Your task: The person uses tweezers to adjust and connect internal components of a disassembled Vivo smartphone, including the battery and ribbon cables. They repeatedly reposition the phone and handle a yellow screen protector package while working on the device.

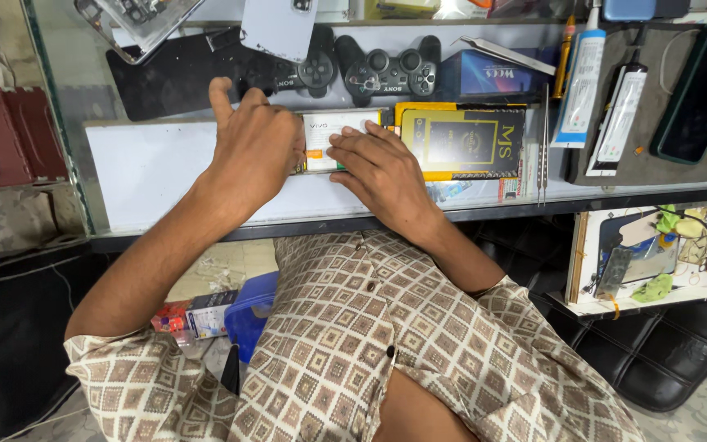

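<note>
Nearest the camera, below the counter edge, a blue tub (pixel 251 315) sits on the floor with small cartons beside it; what it holds cannot be made out. On the glass counter (pixel 157 168) both hands meet over a small white packet (pixel 333 141), flat and rectangular, lying just left of a black and yellow box (pixel 461 143). The left hand (pixel 257 151) covers the packet's left end with fingers curled down and thumb raised; whether it pinches the packet or only presses it cannot be told. The right hand (pixel 382 173) lies flat and open, fingertips (pixel 339 147) resting on the packet's middle, gripping nothing. The packet looks light and thin, probably stiff card over something slim and breakable, and likely to slide on the smooth glass, so its long edges seem the safest place to hold it. Right of the box lie metal tweezers (pixel 543 147) and, on a grey mat (pixel 656 168), two glue tubes (pixel 599 102) and a dark phone (pixel 701 90). Farther back stand two black game controllers (pixel 370 69) and a blue box (pixel 488 75). To the right, a lower shelf tray (pixel 587 304) holds phone parts, cables and green scraps in a loose heap.
</note>
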